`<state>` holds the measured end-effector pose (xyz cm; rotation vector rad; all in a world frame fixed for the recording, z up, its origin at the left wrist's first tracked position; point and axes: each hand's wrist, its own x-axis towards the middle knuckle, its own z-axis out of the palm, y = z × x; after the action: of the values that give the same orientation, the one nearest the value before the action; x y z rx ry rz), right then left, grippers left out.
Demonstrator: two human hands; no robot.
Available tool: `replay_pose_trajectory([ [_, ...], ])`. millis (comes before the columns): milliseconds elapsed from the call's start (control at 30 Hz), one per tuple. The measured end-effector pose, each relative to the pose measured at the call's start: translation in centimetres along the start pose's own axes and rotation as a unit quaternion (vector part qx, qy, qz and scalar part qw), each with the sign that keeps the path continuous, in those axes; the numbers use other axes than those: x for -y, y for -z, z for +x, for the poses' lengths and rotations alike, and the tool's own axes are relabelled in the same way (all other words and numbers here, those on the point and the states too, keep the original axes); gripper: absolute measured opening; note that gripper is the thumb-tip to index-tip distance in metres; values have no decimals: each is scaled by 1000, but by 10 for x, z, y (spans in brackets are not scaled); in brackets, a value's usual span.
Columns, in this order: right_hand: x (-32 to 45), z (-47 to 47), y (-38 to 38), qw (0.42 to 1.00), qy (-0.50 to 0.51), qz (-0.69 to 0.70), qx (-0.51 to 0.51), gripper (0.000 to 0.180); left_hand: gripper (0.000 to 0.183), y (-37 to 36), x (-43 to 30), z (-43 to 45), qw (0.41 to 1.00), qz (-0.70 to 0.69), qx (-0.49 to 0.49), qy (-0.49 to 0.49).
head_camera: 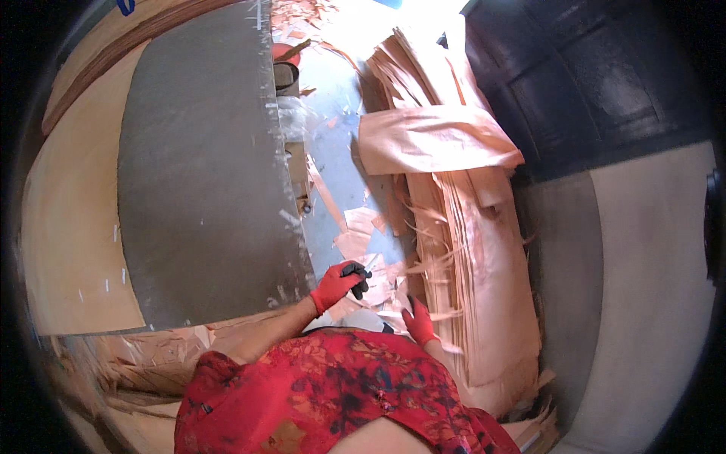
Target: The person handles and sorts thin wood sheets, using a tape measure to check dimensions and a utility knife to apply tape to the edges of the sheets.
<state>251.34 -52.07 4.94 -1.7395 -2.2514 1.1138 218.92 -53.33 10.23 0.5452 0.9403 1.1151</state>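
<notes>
My left hand (340,284), in a red glove with dark fingers, is curled beside the edge of the grey board (198,170). A thin white piece (371,263) shows at its fingertips; it is too small to name. Lower and to the right, my right hand (420,323) wears a similar glove and is partly blurred. A pale pink scrap (403,301), likely wood veneer, lies against its fingers; whether it is gripped is unclear. Close by on the right stands a tall stack of pinkish veneer sheets (499,295) with ragged strips hanging from its near side.
A loose veneer sheet (431,139) lies crosswise over the stack. Torn veneer pieces (357,227) litter the blue-grey floor (332,142). On the left, a pale sheet (74,227) lies beside the grey board, whose edge bears white tape bits. Dark panels (578,85) stand at right.
</notes>
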Motion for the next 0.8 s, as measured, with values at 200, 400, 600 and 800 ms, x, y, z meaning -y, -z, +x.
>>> replay_pose_trajectory([
  [200,-134,42,74,982,-176,8,75,60,16,9,-25,77,991,-44,-116,-42],
  [400,-182,220,181,966,-219,-57,123,51,14,46,-57,161,951,-20,-291,-105],
  [600,-151,471,223,981,-117,133,74,33,11,34,-143,235,903,-33,-391,-176],
  [800,-36,665,206,980,-35,121,154,50,14,91,-222,334,898,-50,-401,-175],
])
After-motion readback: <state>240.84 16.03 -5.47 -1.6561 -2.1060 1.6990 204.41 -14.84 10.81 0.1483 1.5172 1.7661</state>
